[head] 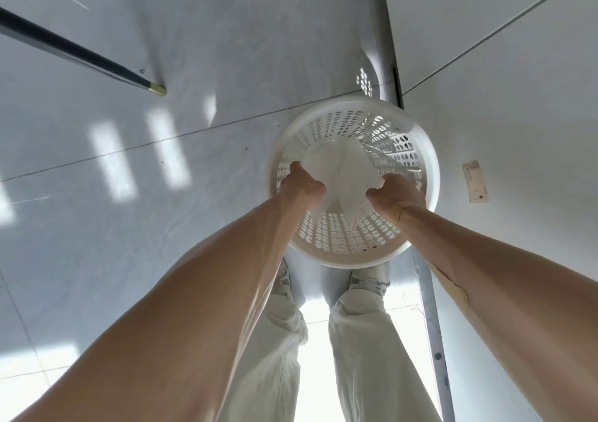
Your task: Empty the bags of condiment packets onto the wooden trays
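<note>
I look straight down at a round white perforated basket [336, 243] standing on the pale floor in front of my feet. Both my hands reach into it. My left hand [301, 187] is closed on the left edge of a white plastic bag [343, 169] that lies inside the basket. My right hand [393, 195] grips the bag's right edge. The bag looks crumpled and its contents are hidden. No wooden tray or condiment packet is in view.
A white wall or cabinet side [517, 98] rises close on the right, with a paper label [475, 180] stuck to it. Dark furniture legs with brass tips [157, 89] stand on the floor at the upper left. My legs and shoes [369, 281] are just below the basket.
</note>
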### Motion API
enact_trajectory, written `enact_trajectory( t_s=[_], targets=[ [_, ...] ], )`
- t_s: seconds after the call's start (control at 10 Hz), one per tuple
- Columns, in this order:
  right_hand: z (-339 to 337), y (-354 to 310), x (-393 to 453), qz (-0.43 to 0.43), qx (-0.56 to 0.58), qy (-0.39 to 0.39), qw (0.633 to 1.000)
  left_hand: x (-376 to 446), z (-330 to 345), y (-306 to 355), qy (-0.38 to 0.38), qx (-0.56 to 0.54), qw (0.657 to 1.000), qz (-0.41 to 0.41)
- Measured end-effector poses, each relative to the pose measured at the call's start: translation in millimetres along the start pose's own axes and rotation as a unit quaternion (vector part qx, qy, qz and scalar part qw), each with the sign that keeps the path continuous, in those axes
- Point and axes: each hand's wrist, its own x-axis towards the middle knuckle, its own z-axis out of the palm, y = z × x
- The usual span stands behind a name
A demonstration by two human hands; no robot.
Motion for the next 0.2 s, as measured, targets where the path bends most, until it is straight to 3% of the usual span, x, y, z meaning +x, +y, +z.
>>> enact_trajectory(
  t_s=[0.2],
  targets=[
    [-22.8,-10.8,-51.4,0.038,-0.035,0.034,0.998,-47.7,-19.7,6.8,-0.006,0.015,1.000,0.001]
  ],
)
